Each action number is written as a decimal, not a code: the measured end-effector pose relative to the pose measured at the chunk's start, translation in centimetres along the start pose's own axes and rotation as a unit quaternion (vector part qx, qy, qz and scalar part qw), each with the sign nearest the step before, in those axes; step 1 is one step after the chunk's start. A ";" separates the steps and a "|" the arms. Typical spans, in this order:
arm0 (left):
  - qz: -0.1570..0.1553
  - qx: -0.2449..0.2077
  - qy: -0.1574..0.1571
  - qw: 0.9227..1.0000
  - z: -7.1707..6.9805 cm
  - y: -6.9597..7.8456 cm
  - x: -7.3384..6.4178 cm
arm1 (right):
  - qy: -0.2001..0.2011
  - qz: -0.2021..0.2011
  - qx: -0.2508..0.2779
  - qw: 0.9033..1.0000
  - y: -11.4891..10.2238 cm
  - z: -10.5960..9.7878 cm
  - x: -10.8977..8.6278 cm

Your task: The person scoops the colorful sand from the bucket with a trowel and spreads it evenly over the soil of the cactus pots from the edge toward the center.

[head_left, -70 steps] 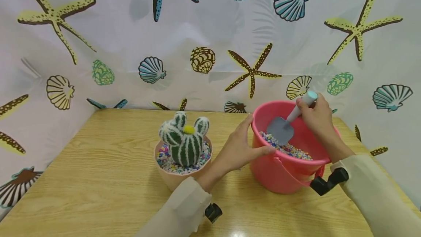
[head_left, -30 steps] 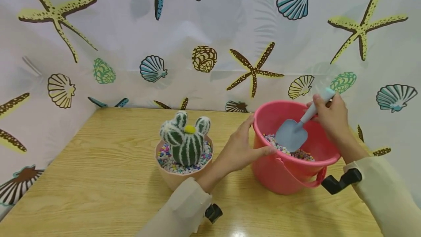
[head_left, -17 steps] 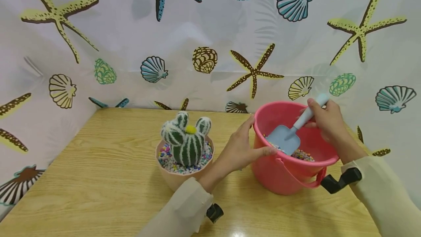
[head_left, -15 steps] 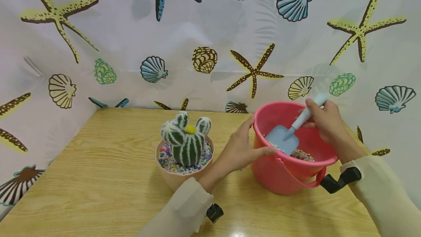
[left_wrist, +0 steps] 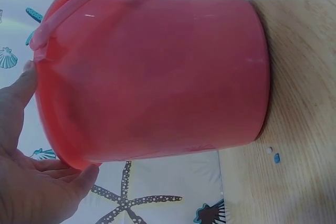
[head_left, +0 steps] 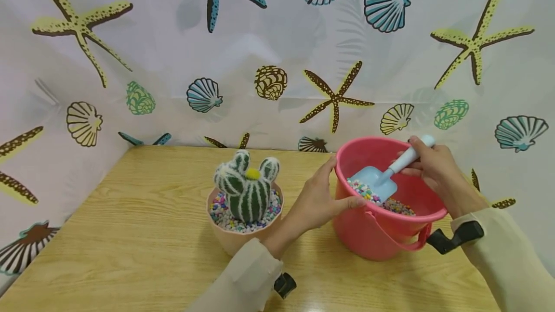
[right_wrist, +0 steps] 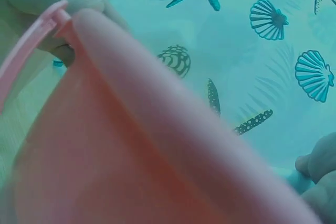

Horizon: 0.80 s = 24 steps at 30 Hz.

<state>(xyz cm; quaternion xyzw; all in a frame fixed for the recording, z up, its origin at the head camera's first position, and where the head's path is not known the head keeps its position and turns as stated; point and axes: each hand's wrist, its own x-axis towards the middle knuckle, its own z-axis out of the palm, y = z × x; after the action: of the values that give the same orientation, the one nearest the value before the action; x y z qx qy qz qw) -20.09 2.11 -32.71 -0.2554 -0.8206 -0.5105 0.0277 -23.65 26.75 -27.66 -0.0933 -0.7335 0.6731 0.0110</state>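
My left hand [head_left: 318, 201] holds the rim of a pink bucket [head_left: 373, 240], its thumb over the front and its fingers at the left side. In the left wrist view the thumb and fingers of the left hand [left_wrist: 37, 187] spread along the bucket [left_wrist: 157, 77]. My right hand [head_left: 438, 162] grips the pale handle of a light blue hand trowel [head_left: 386, 188], tilted inside the bucket. Small coloured pebbles [head_left: 363, 189] lie at the trowel's blade, and more pebbles [head_left: 401, 207] sit in the bucket. In the right wrist view the bucket rim [right_wrist: 173, 108] hides most of the trowel.
A peach pot [head_left: 230, 240] with a knitted cactus [head_left: 249, 196] and coloured pebbles stands left of the bucket, close to the left forearm. The wooden table [head_left: 130, 235] bears a loose blue pebble [left_wrist: 276, 158] near the bucket's base. A shell-printed cloth [head_left: 243, 52] hangs behind.
The right hand swings right with the trowel, then dips back a little. Its blade turns flatter, and pebbles now show along it. The left hand keeps its hold on the rim.
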 end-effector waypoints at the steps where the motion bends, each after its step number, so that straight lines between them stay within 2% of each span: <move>1: -0.002 -0.001 -0.001 1.000 0.0 0.0 0.0 | 0.010 0.006 0.005 1.000 0.0 0.0 0.0; 7: -0.001 0.002 -0.003 1.000 0.0 0.1 -0.1 | 0.072 0.021 0.055 0.996 -0.1 -0.3 0.2; 10: -0.001 0.004 -0.002 1.000 0.0 0.1 -0.1 | 0.086 0.020 0.069 0.994 -0.1 -0.4 0.1; 18: -0.005 0.008 -0.003 1.000 0.1 0.2 0.0 | 0.097 0.021 0.066 0.993 0.0 -0.4 0.2; 24: 0.009 0.017 0.011 1.000 0.3 -0.2 -0.1 | 0.095 0.030 0.070 0.993 -0.2 -0.3 0.0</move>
<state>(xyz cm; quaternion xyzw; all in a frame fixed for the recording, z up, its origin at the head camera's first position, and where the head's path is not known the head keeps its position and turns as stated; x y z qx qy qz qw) -20.01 2.22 -33.02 -0.2568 -0.8262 -0.4993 0.0462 -23.68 26.99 -27.41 -0.1776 -0.6769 0.7111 0.0674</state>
